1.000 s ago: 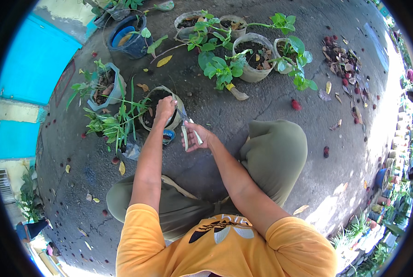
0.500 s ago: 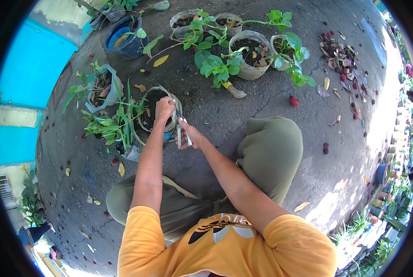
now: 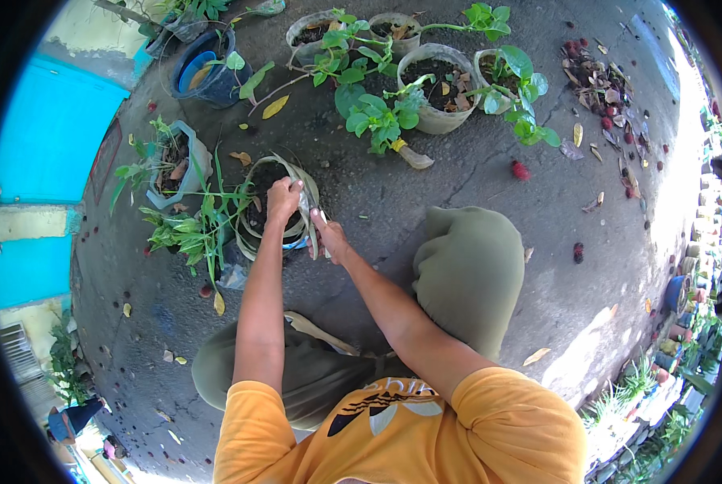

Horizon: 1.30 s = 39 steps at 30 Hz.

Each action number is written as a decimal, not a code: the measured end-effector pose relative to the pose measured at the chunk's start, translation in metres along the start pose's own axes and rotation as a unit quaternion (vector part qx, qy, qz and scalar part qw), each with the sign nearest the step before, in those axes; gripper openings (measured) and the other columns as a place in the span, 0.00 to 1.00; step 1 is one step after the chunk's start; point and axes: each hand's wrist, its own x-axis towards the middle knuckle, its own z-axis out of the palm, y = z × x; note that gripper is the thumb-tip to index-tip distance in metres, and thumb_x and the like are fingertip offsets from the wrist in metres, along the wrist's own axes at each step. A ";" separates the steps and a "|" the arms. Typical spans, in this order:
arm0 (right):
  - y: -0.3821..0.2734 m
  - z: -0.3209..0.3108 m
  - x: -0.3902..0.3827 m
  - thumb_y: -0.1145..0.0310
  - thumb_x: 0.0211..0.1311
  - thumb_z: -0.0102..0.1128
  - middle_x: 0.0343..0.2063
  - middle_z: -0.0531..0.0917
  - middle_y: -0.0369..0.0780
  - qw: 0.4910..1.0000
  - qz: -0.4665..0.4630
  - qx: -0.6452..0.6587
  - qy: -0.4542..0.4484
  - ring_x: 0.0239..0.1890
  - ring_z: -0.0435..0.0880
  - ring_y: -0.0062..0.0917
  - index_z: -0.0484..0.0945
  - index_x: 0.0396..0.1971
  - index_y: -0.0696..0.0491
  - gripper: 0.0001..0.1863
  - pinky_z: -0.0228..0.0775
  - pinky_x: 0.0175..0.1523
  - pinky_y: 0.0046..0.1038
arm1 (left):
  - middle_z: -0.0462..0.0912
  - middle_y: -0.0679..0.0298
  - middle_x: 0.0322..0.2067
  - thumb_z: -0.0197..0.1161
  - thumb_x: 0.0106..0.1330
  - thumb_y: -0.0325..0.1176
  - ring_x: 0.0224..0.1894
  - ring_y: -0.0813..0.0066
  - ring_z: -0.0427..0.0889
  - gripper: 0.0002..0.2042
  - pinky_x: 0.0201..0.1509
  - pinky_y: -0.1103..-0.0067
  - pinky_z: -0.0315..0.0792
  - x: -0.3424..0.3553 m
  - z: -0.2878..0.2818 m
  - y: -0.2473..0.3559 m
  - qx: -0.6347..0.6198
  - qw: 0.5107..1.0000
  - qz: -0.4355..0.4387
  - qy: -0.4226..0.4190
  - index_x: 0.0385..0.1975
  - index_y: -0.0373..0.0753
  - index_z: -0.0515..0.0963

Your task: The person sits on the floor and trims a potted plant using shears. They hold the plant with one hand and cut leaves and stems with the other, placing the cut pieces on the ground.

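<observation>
A worn, pale plastic pot with dark soil inside stands on the ground in front of me. My left hand is closed on a strip of its rim, the fingers pinched over the edge. At the pot's right side, my right hand grips a pair of scissors with pale handles. Their blades point away from me and lie against the rim, partly hidden by the plastic and my left hand. Leafy green stems lean beside the pot on the left.
A pale blue cut container with a plant stands farther left, behind it a dark blue bucket. Several potted plants, including a large pale pot, stand ahead. Dry leaves and red fruits litter the pavement. My bent knee is at right.
The scissor handles look closer together than before. Both hands stay at the pot's rim, with my left hand barely moved. The whole view has shifted slightly.
</observation>
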 end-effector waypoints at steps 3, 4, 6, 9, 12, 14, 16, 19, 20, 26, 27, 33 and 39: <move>0.002 0.001 0.001 0.39 0.59 0.50 0.13 0.74 0.40 1.000 -0.011 0.012 0.006 0.11 0.74 0.26 0.73 0.20 0.55 0.30 0.68 0.14 0.27 | 0.80 0.60 0.23 0.58 0.63 0.37 0.25 0.76 0.79 0.12 0.25 0.76 0.76 0.007 0.005 -0.010 -0.042 0.999 -0.010 -0.020 0.27 0.31 0.76; 0.003 0.001 0.001 0.39 0.59 0.50 0.13 0.74 0.40 1.000 -0.018 0.010 -0.001 0.10 0.74 0.25 0.73 0.20 0.55 0.30 0.68 0.13 0.27 | 0.80 0.61 0.23 0.58 0.63 0.36 0.25 0.77 0.79 0.12 0.26 0.77 0.77 0.007 0.004 -0.010 -0.045 0.998 -0.014 -0.029 0.27 0.31 0.76; 0.003 0.000 0.002 0.39 0.59 0.50 0.12 0.74 0.39 1.000 -0.015 0.003 0.005 0.09 0.73 0.25 0.73 0.19 0.55 0.30 0.67 0.13 0.26 | 0.80 0.62 0.24 0.57 0.64 0.36 0.25 0.77 0.79 0.12 0.26 0.77 0.78 0.006 0.002 -0.007 -0.071 0.996 -0.035 -0.047 0.28 0.31 0.76; 0.000 -0.002 0.005 0.39 0.59 0.50 0.12 0.74 0.39 1.000 -0.020 0.013 -0.015 0.10 0.74 0.25 0.73 0.20 0.55 0.30 0.66 0.13 0.25 | 0.79 0.61 0.23 0.58 0.63 0.36 0.24 0.76 0.79 0.12 0.25 0.77 0.78 -0.001 -0.006 0.004 -0.137 0.986 -0.065 -0.065 0.27 0.30 0.75; -0.006 -0.003 0.009 0.37 0.58 0.50 0.12 0.74 0.39 0.999 -0.023 0.012 -0.036 0.10 0.74 0.25 0.73 0.20 0.56 0.31 0.66 0.13 0.26 | 0.78 0.60 0.22 0.58 0.63 0.35 0.23 0.76 0.79 0.13 0.24 0.77 0.78 -0.007 -0.013 0.011 -0.168 0.981 -0.065 -0.074 0.25 0.30 0.74; -0.010 -0.003 0.010 0.37 0.58 0.50 0.12 0.74 0.39 0.999 -0.017 0.012 -0.049 0.10 0.74 0.25 0.74 0.20 0.56 0.32 0.66 0.13 0.25 | 0.79 0.63 0.24 0.56 0.64 0.34 0.24 0.77 0.79 0.10 0.27 0.77 0.79 -0.008 -0.017 0.012 -0.160 0.980 -0.074 -0.092 0.29 0.33 0.76; -0.011 -0.002 0.008 0.36 0.57 0.50 0.13 0.74 0.39 0.999 -0.014 -0.001 -0.045 0.10 0.74 0.24 0.74 0.20 0.56 0.32 0.65 0.13 0.24 | 0.78 0.64 0.24 0.56 0.64 0.34 0.24 0.78 0.78 0.09 0.27 0.77 0.79 -0.008 -0.017 0.010 -0.169 0.978 -0.074 -0.093 0.28 0.33 0.76; -0.011 -0.002 0.007 0.35 0.57 0.49 0.12 0.74 0.39 0.999 -0.023 -0.037 -0.024 0.10 0.73 0.24 0.74 0.19 0.55 0.33 0.65 0.13 0.24 | 0.78 0.60 0.22 0.58 0.62 0.35 0.23 0.76 0.78 0.12 0.26 0.75 0.76 -0.009 -0.014 0.006 -0.195 0.973 -0.076 -0.095 0.25 0.31 0.74; -0.011 -0.002 0.007 0.35 0.57 0.48 0.12 0.73 0.38 0.998 -0.022 -0.055 -0.011 0.10 0.73 0.24 0.74 0.19 0.55 0.33 0.65 0.13 0.24 | 0.78 0.58 0.21 0.59 0.61 0.36 0.22 0.75 0.77 0.13 0.25 0.74 0.75 -0.009 -0.012 0.005 -0.217 0.967 -0.082 -0.104 0.23 0.30 0.73; -0.016 -0.004 0.012 0.28 0.53 0.43 0.17 0.76 0.39 0.992 0.047 -0.020 -0.114 0.16 0.77 0.26 0.74 0.27 0.55 0.39 0.72 0.22 0.27 | 0.78 0.49 0.26 0.58 0.59 0.43 0.29 0.57 0.79 0.16 0.35 0.66 0.69 -0.012 -0.025 0.006 -0.018 0.994 -0.039 -0.098 0.26 0.32 0.74; -0.016 -0.005 0.012 0.27 0.52 0.42 0.18 0.76 0.39 0.989 0.080 -0.014 -0.121 0.18 0.78 0.27 0.74 0.29 0.55 0.40 0.74 0.24 0.28 | 0.78 0.49 0.27 0.58 0.59 0.44 0.30 0.56 0.79 0.17 0.36 0.66 0.69 -0.014 -0.027 0.010 -0.007 0.994 -0.025 -0.103 0.26 0.32 0.74; -0.012 -0.025 0.000 0.27 0.52 0.42 0.32 0.79 0.42 0.957 0.164 0.034 -0.237 0.34 0.81 0.33 0.73 0.39 0.57 0.42 0.75 0.42 0.38 | 0.80 0.49 0.26 0.59 0.55 0.52 0.33 0.54 0.80 0.23 0.38 0.67 0.70 -0.023 -0.036 0.050 0.052 0.997 -0.037 -0.041 0.25 0.33 0.76; -0.005 -0.064 -0.021 0.32 0.54 0.46 0.36 0.79 0.43 0.931 0.183 0.094 -0.302 0.37 0.80 0.33 0.74 0.41 0.57 0.38 0.73 0.47 0.40 | 0.79 0.48 0.44 0.63 0.53 0.49 0.48 0.51 0.77 0.22 0.50 0.64 0.71 -0.011 -0.027 0.049 0.105 0.993 -0.055 -0.007 0.37 0.34 0.77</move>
